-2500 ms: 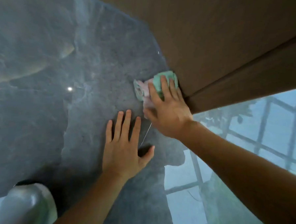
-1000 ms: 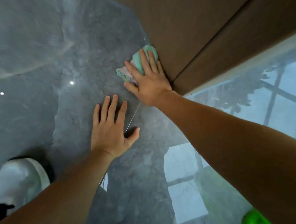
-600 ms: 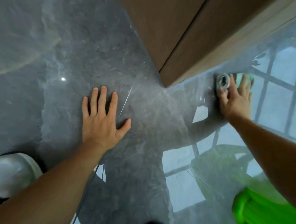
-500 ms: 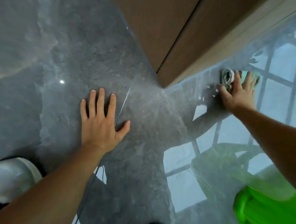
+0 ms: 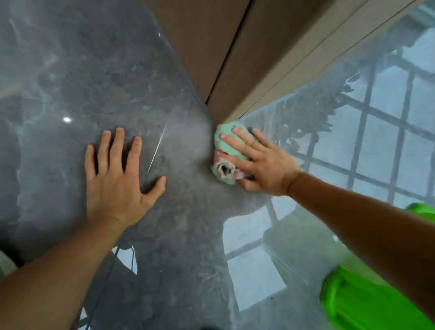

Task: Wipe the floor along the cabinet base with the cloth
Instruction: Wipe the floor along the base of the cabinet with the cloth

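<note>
Head view shows two hands and one cloth: left hand (image 5: 116, 180) spread flat on the floor (image 5: 105, 69), right hand (image 5: 261, 162) pressing the bunched cloth (image 5: 224, 172) with straight fingers against the one cabinet (image 5: 230, 50) corner's base.

A crumpled green-and-pink cloth (image 5: 229, 151) is seen bunched on the glossy grey stone floor (image 5: 105, 69), set against the near corner of the brown cabinet base (image 5: 244, 75), its rolled end turned away from it.

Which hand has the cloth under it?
The right hand, pressing the green cloth by the cabinet corner; the left hand lies flat on bare floor.
</note>
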A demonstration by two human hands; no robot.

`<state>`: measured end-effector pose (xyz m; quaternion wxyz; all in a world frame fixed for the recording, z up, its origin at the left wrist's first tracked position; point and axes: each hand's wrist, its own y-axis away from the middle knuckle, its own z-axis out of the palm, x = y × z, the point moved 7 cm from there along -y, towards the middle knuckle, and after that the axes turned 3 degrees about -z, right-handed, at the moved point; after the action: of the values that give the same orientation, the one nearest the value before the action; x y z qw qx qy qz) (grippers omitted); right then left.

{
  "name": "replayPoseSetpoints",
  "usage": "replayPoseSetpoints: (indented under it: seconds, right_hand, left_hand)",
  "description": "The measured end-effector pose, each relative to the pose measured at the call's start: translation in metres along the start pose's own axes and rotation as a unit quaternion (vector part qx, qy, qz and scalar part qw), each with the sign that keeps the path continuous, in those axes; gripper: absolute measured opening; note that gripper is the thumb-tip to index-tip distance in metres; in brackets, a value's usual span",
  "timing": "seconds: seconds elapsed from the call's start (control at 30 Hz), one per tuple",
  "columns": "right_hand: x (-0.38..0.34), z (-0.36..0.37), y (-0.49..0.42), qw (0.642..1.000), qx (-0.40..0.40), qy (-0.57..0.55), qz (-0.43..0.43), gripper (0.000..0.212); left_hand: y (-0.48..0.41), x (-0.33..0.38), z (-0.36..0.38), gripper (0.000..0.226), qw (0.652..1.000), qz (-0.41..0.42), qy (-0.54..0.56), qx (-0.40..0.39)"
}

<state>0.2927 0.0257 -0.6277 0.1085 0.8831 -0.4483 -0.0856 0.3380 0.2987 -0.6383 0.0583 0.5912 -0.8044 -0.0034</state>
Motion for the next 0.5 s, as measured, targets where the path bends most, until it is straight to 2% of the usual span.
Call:
replayPoseSetpoints:
  seconds: [0.03, 0.07, 0.1, 0.13, 0.17, 0.2, 0.23, 0.27, 0.3, 0.33, 0.4, 0.43, 0.5]
  right_hand:
    - [0.032, 0.003, 0.018, 0.999, -0.022, 0.011, 0.048, 0.072]
    - [0.068, 0.006, 0.039, 0.99, -0.04, 0.001, 0.137, 0.074]
    - [0.105, 0.008, 0.065, 0.962, -0.043, -0.033, 0.267, 0.074]
    - [0.137, 0.008, 0.093, 0.904, -0.03, -0.092, 0.417, 0.075]
    - [0.16, 0.01, 0.118, 0.82, -0.017, -0.158, 0.549, 0.077]
    - [0.172, 0.011, 0.133, 0.742, -0.014, -0.21, 0.636, 0.081]
    - [0.175, 0.01, 0.134, 0.7, -0.034, -0.226, 0.677, 0.086]
    - [0.172, 0.008, 0.126, 0.69, -0.064, -0.222, 0.686, 0.093]
    - [0.163, 0.003, 0.109, 0.71, -0.082, -0.211, 0.667, 0.099]
    - [0.148, -0.002, 0.086, 0.753, -0.082, -0.199, 0.621, 0.105]
    - [0.095, -0.007, 0.034, 0.86, -0.068, -0.181, 0.472, 0.113]
    - [0.057, -0.008, 0.013, 0.899, -0.061, -0.171, 0.397, 0.115]
    - [-0.019, -0.006, -0.013, 0.945, -0.044, -0.157, 0.284, 0.116]
  left_hand:
    - [0.0, 0.0, 0.0, 0.092, 1.0, 0.002, 0.004, 0.0]
    - [0.0, 0.001, -0.001, 0.091, 1.0, 0.003, 0.005, 0.002]
    - [0.0, 0.001, -0.002, 0.091, 1.0, 0.005, 0.004, 0.006]
    - [0.0, 0.002, -0.003, 0.09, 1.0, 0.006, 0.001, 0.01]
    - [0.001, 0.002, -0.003, 0.089, 1.0, 0.006, -0.001, 0.014]
    - [0.002, 0.003, -0.004, 0.089, 1.0, 0.007, 0.0, 0.019]
    - [0.002, 0.003, -0.004, 0.088, 1.0, 0.007, 0.001, 0.023]
    - [0.002, 0.004, -0.005, 0.088, 1.0, 0.01, 0.002, 0.028]
    - [0.003, 0.004, -0.006, 0.088, 0.999, 0.012, 0.003, 0.033]
    - [0.003, 0.005, -0.006, 0.087, 0.999, 0.014, 0.004, 0.037]
    - [0.004, 0.005, -0.007, 0.088, 0.999, 0.012, 0.009, 0.038]
    - [0.003, 0.006, -0.007, 0.088, 0.999, 0.01, 0.01, 0.035]
    - [0.003, 0.006, -0.008, 0.089, 0.999, 0.008, 0.014, 0.028]
